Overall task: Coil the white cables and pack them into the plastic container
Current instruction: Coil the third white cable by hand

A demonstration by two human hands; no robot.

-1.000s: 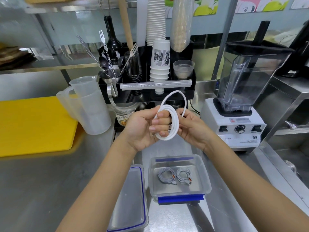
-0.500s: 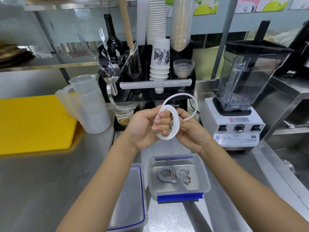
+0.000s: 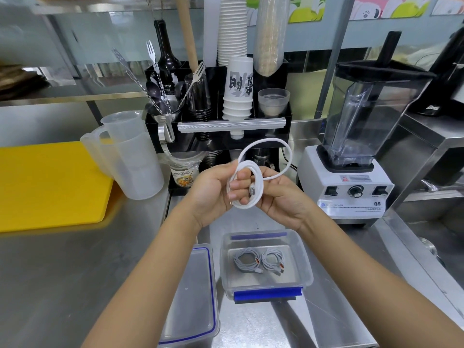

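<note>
I hold a white cable point(image 3: 261, 183) in the air above the steel counter. My left hand point(image 3: 216, 190) grips the small coil of it, fingers curled through the loops. My right hand point(image 3: 283, 197) pinches the free end, which arcs up and over in a wide loop point(image 3: 266, 141). Below my hands stands the open clear plastic container point(image 3: 305, 262) with blue clips. Two coiled white cables point(image 3: 259, 262) lie side by side on its floor.
The container's lid point(image 3: 193, 295) lies to its left. A blender point(image 3: 351, 156) stands at the right. Behind my hands are a black organiser point(image 3: 221, 126) with cups and cutlery, clear measuring jugs point(image 3: 128, 156), and a yellow cutting board point(image 3: 47, 184) at the left.
The free loop has swung outward to the right and widened as my right hand shifted along the cable. My left hand still holds the coil in the same place.
</note>
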